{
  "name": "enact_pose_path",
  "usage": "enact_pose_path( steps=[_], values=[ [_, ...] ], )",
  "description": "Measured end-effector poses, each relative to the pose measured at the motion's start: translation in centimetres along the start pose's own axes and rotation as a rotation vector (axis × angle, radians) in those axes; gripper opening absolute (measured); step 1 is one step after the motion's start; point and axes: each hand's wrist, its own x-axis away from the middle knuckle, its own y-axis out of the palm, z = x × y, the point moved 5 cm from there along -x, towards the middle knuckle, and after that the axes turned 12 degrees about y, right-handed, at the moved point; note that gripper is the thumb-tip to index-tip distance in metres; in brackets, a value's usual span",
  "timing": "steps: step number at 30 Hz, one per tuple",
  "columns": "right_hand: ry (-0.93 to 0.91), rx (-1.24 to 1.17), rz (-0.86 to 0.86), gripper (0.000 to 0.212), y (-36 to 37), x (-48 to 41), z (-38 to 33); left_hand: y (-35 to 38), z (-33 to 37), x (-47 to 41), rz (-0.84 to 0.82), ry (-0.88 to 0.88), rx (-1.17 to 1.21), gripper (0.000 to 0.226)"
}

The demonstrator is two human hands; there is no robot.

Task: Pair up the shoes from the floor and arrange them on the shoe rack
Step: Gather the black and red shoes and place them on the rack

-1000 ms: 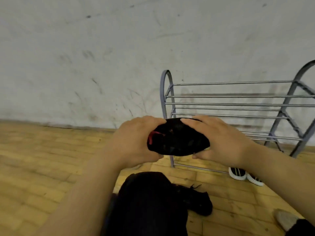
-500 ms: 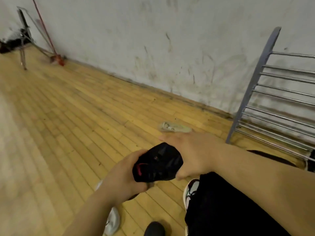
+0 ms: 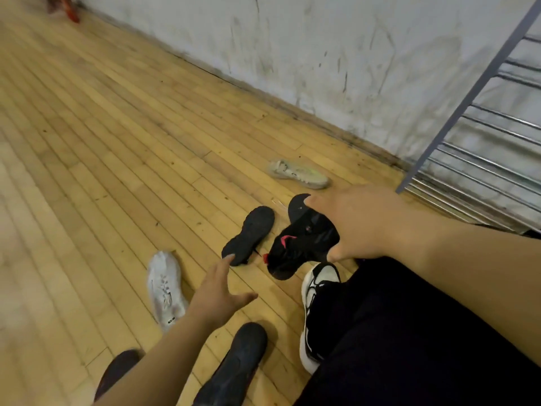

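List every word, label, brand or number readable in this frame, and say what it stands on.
No text can be read anywhere.
black shoe, held by the right hand: a red mark on its side, no letters.
white shoe: a small dark patch near one end, too blurred to read.

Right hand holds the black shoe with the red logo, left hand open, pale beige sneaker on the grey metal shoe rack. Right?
No: the head view shows the pale beige sneaker on the wooden floor beside the grey metal shoe rack, not on it. The rest holds: right hand grips the black shoe with the red logo, left hand open.
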Motion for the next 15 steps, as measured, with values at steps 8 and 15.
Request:
enact_pose_path(
  steps=[8, 15],
  values=[
    [-0.025, 0.020, -0.041, 0.095, 0.5, 0.1, -2.0, 12.8, -8.3, 4.8, -0.406, -0.221, -0.149, 0.116],
    [0.056, -0.014, -0.132, 0.090, 1.4, 0.0, -1.1, 14.9, -7.5, 4.2, -0.379, -0.204, -0.251, 0.096]
  ],
)
